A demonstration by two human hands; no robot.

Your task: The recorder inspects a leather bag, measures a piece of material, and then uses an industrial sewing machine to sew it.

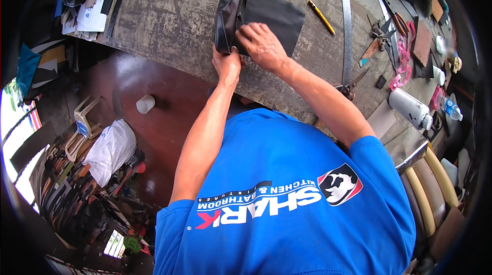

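Observation:
On the worn workbench in front of me lies a piece of black leather or leather-like sheet (277, 16). Its left side stands up in a folded, pouch-like shape (224, 21) with a dark lining showing inside. My left hand (227, 64) is closed on the near end of that folded part, thumb on top. My right hand (260, 44) bears on the flat part, its fingers curled against the inner edge of the fold. Its fingertips are partly hidden. A yellow and black pencil (322, 17) lies to the right of the sheet.
A long metal ruler (346, 29) crosses the workbench (164, 24). Farther right are scissors (353, 84), pink ribbon (404, 59), a white flask (410, 108) and a plastic bottle (451, 107). Papers (93, 13) pile up at far left. Scraps (61, 188) and a white bag (111, 152) cover the floor.

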